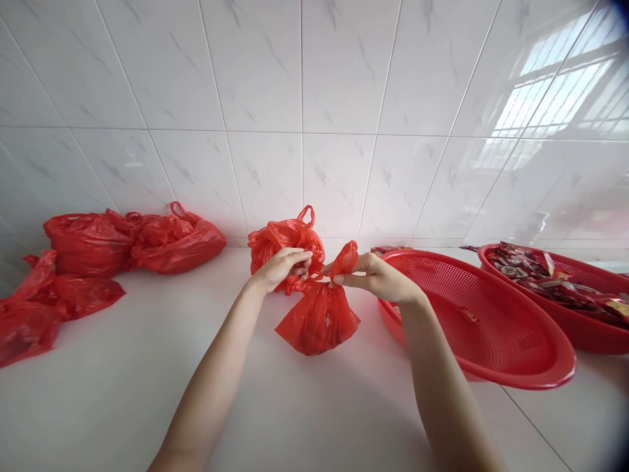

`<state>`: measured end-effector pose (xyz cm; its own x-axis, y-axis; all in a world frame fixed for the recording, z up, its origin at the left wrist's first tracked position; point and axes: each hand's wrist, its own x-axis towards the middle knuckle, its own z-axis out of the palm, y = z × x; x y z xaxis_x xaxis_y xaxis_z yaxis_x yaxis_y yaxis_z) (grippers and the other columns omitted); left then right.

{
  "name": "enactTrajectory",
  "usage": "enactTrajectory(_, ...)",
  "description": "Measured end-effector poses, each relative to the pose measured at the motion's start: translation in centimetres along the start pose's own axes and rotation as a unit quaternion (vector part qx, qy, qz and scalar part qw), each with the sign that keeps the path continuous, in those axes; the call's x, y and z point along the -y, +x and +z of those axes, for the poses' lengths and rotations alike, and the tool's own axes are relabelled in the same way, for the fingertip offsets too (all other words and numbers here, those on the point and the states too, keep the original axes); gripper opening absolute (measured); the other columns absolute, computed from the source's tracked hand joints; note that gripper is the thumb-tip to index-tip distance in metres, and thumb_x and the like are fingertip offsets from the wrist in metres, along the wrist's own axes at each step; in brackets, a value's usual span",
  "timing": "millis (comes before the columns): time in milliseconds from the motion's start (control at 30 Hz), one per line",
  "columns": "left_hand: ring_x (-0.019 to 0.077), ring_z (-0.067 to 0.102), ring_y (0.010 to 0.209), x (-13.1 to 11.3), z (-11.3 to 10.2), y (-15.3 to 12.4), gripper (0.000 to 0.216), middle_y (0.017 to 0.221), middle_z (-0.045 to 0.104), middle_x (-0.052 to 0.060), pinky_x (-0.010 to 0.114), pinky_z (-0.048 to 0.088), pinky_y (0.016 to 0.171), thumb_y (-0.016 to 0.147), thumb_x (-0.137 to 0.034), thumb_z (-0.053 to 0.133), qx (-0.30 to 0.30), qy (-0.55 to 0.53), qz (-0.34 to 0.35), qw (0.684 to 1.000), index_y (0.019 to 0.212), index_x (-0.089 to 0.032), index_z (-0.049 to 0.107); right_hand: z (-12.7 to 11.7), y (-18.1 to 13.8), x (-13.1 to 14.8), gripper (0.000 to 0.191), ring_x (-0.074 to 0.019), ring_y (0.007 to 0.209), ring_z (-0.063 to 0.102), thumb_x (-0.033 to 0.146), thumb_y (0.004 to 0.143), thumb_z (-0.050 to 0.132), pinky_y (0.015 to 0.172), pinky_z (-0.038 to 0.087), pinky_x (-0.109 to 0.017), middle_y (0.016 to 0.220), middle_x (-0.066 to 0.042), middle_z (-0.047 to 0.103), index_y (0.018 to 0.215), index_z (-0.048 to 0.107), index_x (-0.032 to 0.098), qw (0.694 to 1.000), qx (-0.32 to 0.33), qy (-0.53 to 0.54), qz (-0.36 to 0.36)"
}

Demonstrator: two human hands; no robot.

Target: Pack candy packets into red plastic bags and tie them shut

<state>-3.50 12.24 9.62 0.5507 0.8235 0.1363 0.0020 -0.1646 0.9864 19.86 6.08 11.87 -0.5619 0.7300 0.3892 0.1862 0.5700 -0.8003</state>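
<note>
A red plastic bag [319, 321] hangs or stands at the middle of the white counter, its neck gathered and twisted. My right hand [371, 275] pinches that neck between thumb and fingers, with one handle loop sticking up above. On the other side, my left hand [287, 267] is closed with curled fingers on a thin strand of the same bag, which runs toward the neck. Right behind my left hand sits a bunched heap of red plastic bags [263, 242] with a loop standing up. The bag's contents are hidden by the plastic.
Several filled red bags [177, 242] lie at the left along the tiled wall [265, 78]. To the right stands a red oval basket [491, 308] with perforated sides. Beyond it, another red basket [555, 318] holds many small dark red packets [531, 265].
</note>
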Motion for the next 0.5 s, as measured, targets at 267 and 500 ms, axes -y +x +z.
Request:
enactTrajectory(267, 0.0093, 0.043, 0.054, 0.9, -0.7, 0.3, 0.037, 0.063, 0.044, -0.003, 0.026, 0.042, 0.057, 0.085, -0.044, 0.064, 0.03, 0.042, -0.043, 0.998, 0.065, -0.016, 0.052, -0.1, 0.1, -0.4, 0.031, -0.0204, 0.086, 0.065, 0.046, 0.086, 0.066, 0.082, 0.054, -0.037, 0.086, -0.005, 0.071, 0.081, 0.076, 0.017, 0.996, 0.088, 0.001, 0.021)
enactTrajectory(500, 0.0087, 0.039, 0.053, 1.2, -0.9, 0.4, 0.035, 0.063, 0.044, -0.002, 0.027, 0.044, 0.059, 0.084, -0.043, 0.064, 0.039, 0.043, -0.051, 0.997, 0.064, -0.016, 0.053, -0.4, -0.1, 0.0, 0.027, -0.0218, 0.095, 0.066, 0.041, 0.088, 0.065, 0.09, 0.053, -0.04, 0.097, -0.007, 0.073, 0.092, 0.077, 0.018, 0.993, 0.118, 0.019, 0.006)
